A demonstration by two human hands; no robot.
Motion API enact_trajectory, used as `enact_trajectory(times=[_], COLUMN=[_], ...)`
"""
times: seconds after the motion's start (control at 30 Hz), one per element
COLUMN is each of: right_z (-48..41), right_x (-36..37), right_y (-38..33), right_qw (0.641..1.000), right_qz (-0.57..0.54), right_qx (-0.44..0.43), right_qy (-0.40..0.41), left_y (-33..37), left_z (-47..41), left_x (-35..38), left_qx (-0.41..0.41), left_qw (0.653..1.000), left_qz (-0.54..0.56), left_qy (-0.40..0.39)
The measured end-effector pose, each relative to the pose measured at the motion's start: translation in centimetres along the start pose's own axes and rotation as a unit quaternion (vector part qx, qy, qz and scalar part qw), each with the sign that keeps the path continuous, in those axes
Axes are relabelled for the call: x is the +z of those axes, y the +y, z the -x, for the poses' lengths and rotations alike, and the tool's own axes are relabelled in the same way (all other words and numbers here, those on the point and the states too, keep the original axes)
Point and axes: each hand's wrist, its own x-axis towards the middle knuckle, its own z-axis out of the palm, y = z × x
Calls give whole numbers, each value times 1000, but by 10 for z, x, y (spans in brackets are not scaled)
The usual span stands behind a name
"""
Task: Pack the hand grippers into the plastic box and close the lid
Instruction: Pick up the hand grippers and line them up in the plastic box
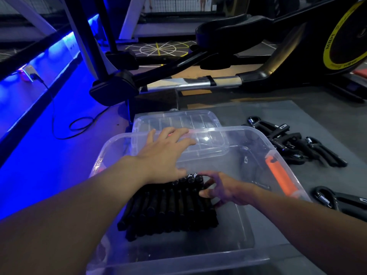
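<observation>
A clear plastic box [248, 135] with an orange latch sits in front of me on the grey mat. Inside it, several black hand grippers [170, 209] lie packed side by side in a row. My left hand [164, 151] hovers over the far end of that row with fingers spread, holding nothing. My right hand [222, 189] rests against the right end of the row, fingers loosely curled on the outermost gripper. The clear lid [178, 120] lies flat behind the box. A pile of loose hand grippers [294, 143] lies on the mat to the right, and another loose gripper [341, 201] lies nearer.
An exercise machine with a chrome rail [190, 84] and a black-and-yellow flywheel [341, 36] stands just behind the lid. A black cable [79, 124] loops on the floor at the left, beside a blue-lit ledge.
</observation>
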Motion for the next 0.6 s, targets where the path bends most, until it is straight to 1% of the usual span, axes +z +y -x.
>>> enact_trajectory(times=[0.13,0.23,0.37,0.43,0.53,0.6], right_z=[3,9,16,25,49,71], right_x=[1,2,-10,-27,-60,-79], right_y=[-3,-11,-33,-49,-65,-69], right_qw=[1000,998,986,981,959,948], right_qz=[15,67,142,131,92,43], right_qx=[-1,5,-55,-92,-160,-200], right_qy=[-1,18,68,112,212,244], left_y=[-1,2,6,8,17,30], left_z=[-1,-1,-5,-12,-25,-33], left_x=[-3,-8,-15,-19,-25,-26], left_qx=[-1,-4,3,2,4,18], left_qw=[1000,1000,1000,999,996,994], left_qz=[7,19,23,30,52,68], left_qy=[-12,-17,4,36,71,81])
